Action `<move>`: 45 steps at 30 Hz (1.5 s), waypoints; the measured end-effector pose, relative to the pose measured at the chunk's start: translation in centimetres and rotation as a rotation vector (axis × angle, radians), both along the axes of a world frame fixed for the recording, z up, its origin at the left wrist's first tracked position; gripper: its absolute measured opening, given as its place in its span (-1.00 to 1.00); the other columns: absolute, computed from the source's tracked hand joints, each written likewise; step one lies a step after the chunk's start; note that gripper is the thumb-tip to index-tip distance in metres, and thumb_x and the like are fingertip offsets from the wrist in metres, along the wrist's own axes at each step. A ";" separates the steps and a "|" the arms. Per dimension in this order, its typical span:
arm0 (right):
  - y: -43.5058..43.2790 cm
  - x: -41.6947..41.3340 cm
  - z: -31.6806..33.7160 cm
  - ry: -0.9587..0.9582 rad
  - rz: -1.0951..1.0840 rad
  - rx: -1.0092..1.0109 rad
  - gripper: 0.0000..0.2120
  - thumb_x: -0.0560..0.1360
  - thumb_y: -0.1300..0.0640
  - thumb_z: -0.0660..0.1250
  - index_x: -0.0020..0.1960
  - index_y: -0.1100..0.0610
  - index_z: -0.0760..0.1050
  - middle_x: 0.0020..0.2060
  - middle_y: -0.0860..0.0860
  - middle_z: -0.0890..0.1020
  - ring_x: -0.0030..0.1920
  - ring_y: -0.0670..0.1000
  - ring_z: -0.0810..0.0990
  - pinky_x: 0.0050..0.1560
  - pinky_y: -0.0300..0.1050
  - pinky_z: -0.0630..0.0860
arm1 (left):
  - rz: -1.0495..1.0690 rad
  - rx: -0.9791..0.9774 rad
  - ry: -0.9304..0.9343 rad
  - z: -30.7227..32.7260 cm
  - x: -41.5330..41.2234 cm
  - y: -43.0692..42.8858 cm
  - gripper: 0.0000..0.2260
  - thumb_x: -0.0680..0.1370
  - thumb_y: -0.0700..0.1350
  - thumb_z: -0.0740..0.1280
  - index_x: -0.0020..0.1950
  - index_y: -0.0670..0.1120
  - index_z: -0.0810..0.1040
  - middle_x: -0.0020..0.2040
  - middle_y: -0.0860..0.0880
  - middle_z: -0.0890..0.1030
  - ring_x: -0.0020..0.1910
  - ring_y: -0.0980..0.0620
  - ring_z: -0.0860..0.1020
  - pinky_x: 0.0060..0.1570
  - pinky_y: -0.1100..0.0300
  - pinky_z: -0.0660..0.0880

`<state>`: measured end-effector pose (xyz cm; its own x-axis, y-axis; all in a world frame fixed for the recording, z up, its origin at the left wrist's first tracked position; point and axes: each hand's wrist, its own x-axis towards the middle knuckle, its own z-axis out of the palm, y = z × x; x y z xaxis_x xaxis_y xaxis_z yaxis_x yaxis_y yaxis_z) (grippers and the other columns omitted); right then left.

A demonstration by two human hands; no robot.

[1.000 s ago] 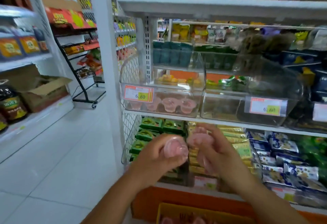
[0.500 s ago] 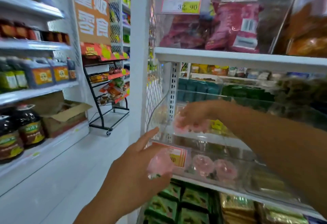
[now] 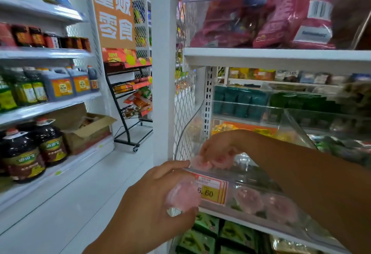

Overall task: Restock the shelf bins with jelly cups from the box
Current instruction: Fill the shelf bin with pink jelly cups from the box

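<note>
A clear plastic shelf bin [image 3: 236, 175] with a red and yellow 6.60 price tag [image 3: 210, 190] stands on the white shelf. Pink jelly cups [image 3: 249, 199] lie inside it behind the front wall. My right hand [image 3: 218, 145] reaches down into the bin's left end and holds pink jelly cups [image 3: 200, 162] in its curled fingers. My left hand [image 3: 148, 203] is outside the bin, just in front of its left corner, gripping one pink jelly cup [image 3: 182, 195]. The box is out of view.
A white upright post [image 3: 162, 73] stands just left of the bin. A second clear bin [image 3: 321, 125] sits to the right. Green packets [image 3: 206, 233] fill the shelf below, red bags [image 3: 281, 13] the one above. Oil bottles [image 3: 24, 153] line the left shelving across the aisle.
Both hands rose from waist height to the bin. My right hand went over the rim and lower into the bin with its cups; my left hand came up to the bin's front corner.
</note>
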<state>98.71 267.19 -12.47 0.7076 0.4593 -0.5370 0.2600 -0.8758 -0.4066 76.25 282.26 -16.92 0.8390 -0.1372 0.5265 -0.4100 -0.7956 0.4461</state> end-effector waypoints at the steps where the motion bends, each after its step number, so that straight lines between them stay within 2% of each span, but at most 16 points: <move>1: -0.1 -0.2 0.1 0.023 0.013 0.003 -0.85 0.53 0.11 0.34 0.09 0.05 0.56 -0.11 0.02 0.64 -0.29 -0.05 0.48 -0.30 -0.18 0.49 | -0.002 -0.003 0.007 0.0 0.0 0.0 -0.53 0.29 0.28 0.42 0.17 0.49 0.40 0.33 0.50 0.27 0.26 0.43 0.36 -0.03 0.25 0.55; 4: -0.2 -0.8 0.8 0.079 0.030 0.011 -0.86 0.59 0.02 0.26 0.01 0.06 0.55 -0.24 0.06 0.55 -0.37 -0.04 0.43 -0.34 -0.16 0.53 | -0.013 -0.019 0.019 0.1 -0.2 0.0 -0.54 0.30 0.27 0.41 0.17 0.45 0.42 0.34 0.48 0.29 0.25 0.38 0.40 0.01 0.20 0.55; 7: -0.9 -0.9 1.2 0.027 -0.087 0.078 -0.83 0.61 0.05 0.24 -0.06 0.13 0.50 -0.02 0.23 0.55 -0.20 0.03 0.61 -0.38 -0.12 0.54 | -0.020 -0.044 0.032 0.2 -0.2 -0.1 -0.56 0.31 0.24 0.43 0.17 0.41 0.45 0.34 0.46 0.30 0.27 0.37 0.40 0.10 0.17 0.52; 9: -1.6 -0.7 1.0 0.046 -0.156 0.075 -0.87 0.60 0.16 0.27 -0.09 0.19 0.48 -0.04 0.24 0.53 -0.29 0.07 0.60 -0.48 -0.15 0.54 | -0.014 -0.060 0.041 0.0 -0.2 -0.1 -0.57 0.31 0.23 0.43 0.16 0.38 0.47 0.34 0.45 0.31 0.27 0.36 0.41 0.11 0.16 0.52; 12: -2.4 -1.0 0.8 0.110 -0.207 0.031 -0.90 0.53 0.28 0.33 0.04 0.27 0.49 0.13 0.22 0.48 -0.12 0.18 0.56 -0.45 -0.09 0.60 | -0.009 -0.065 0.047 0.0 -0.2 -0.1 -0.58 0.32 0.22 0.42 0.16 0.38 0.47 0.34 0.45 0.30 0.25 0.36 0.42 0.10 0.16 0.53; 15: -2.6 -1.9 1.0 0.127 -0.209 0.067 -0.62 0.47 0.44 0.33 0.27 0.30 0.48 0.34 0.24 0.41 0.12 0.28 0.54 -0.42 -0.06 0.61 | -0.012 -0.041 0.064 0.4 -0.3 -0.1 -0.60 0.34 0.24 0.42 0.16 0.38 0.46 0.33 0.46 0.29 0.23 0.38 0.41 0.10 0.16 0.51; 18: -2.6 -2.4 1.0 0.111 -0.222 0.081 -0.43 0.46 0.55 0.25 0.41 0.21 0.36 0.46 0.25 0.26 0.13 0.31 0.44 -0.44 0.01 0.62 | -0.023 -0.044 0.077 0.5 -0.3 0.0 -0.59 0.33 0.27 0.38 0.16 0.34 0.49 0.32 0.42 0.34 0.25 0.33 0.42 0.14 0.11 0.50; 20: -2.8 -2.5 0.9 0.059 -0.229 0.054 -0.39 0.46 0.57 0.21 0.43 0.17 0.34 0.47 0.25 0.24 0.19 0.32 0.44 -0.44 0.01 0.62 | -0.024 -0.041 0.075 0.5 -0.3 0.0 -0.59 0.33 0.26 0.38 0.17 0.33 0.49 0.31 0.40 0.35 0.26 0.31 0.42 0.15 0.09 0.49; 24: -3.3 -3.1 0.8 -0.073 -0.193 -0.010 -0.45 0.50 0.54 0.19 0.42 0.16 0.38 0.44 0.21 0.29 0.27 0.27 0.44 -0.20 0.06 0.66 | -0.006 -0.023 0.084 0.6 -0.3 -0.1 -0.60 0.35 0.23 0.41 0.17 0.35 0.47 0.32 0.42 0.33 0.23 0.34 0.42 0.12 0.12 0.51; 28: -2.9 -4.1 0.7 -0.084 -0.170 0.068 -0.47 0.49 0.53 0.21 0.38 0.16 0.43 0.37 0.19 0.37 0.11 0.16 0.51 -0.17 -0.06 0.65 | 0.003 -0.026 0.085 0.6 -0.3 -0.2 -0.60 0.35 0.22 0.41 0.17 0.35 0.47 0.32 0.41 0.34 0.23 0.34 0.42 0.13 0.12 0.50; 32: -2.4 -4.6 0.5 -0.090 -0.142 0.076 -0.52 0.52 0.46 0.21 0.38 0.15 0.42 0.32 0.17 0.42 0.10 0.14 0.50 -0.06 -0.04 0.61 | 0.003 -0.030 0.099 0.7 -0.3 -0.2 -0.59 0.34 0.22 0.39 0.17 0.34 0.48 0.30 0.38 0.38 0.23 0.29 0.45 0.13 0.09 0.51; 34: -2.4 -4.5 0.3 -0.078 -0.159 0.091 -0.58 0.52 0.40 0.23 0.35 0.18 0.45 0.20 0.14 0.49 0.04 0.12 0.51 -0.07 -0.03 0.61 | 0.004 -0.031 0.107 0.7 -0.3 -0.3 -0.59 0.33 0.21 0.39 0.18 0.34 0.48 0.30 0.38 0.38 0.23 0.28 0.45 0.13 0.09 0.51; 36: -2.5 -4.4 0.2 -0.066 -0.186 0.126 -0.66 0.54 0.30 0.27 0.31 0.23 0.47 -0.04 0.08 0.54 -0.11 0.08 0.54 -0.21 -0.07 0.61 | 0.004 -0.035 0.107 0.7 -0.3 -0.3 -0.59 0.32 0.21 0.39 0.17 0.34 0.48 0.29 0.38 0.39 0.22 0.27 0.46 0.12 0.09 0.51; 38: -2.6 -4.3 0.1 -0.066 -0.192 0.151 -0.69 0.55 0.21 0.30 0.28 0.24 0.48 -0.18 0.06 0.52 -0.22 0.04 0.53 -0.34 -0.13 0.57 | 0.006 -0.037 0.106 0.7 -0.2 -0.4 -0.60 0.33 0.21 0.39 0.16 0.34 0.49 0.28 0.37 0.39 0.21 0.28 0.46 0.11 0.10 0.51; 40: -2.5 -4.4 0.0 -0.082 -0.172 0.151 -0.68 0.55 0.16 0.32 0.28 0.22 0.49 -0.17 0.05 0.52 -0.22 0.02 0.53 -0.34 -0.14 0.56 | 0.003 -0.028 0.110 0.8 -0.2 -0.3 -0.60 0.33 0.22 0.39 0.16 0.34 0.49 0.29 0.36 0.40 0.22 0.26 0.47 0.12 0.09 0.51; 45: -2.4 -4.8 -0.1 -0.109 -0.148 0.149 -0.65 0.56 0.09 0.34 0.31 0.18 0.48 -0.19 -0.02 0.52 -0.15 0.00 0.54 -0.14 -0.10 0.59 | 0.004 -0.013 0.090 1.5 -0.2 0.0 -0.60 0.33 0.28 0.35 0.16 0.31 0.49 0.25 0.35 0.41 0.22 0.27 0.46 0.12 0.08 0.50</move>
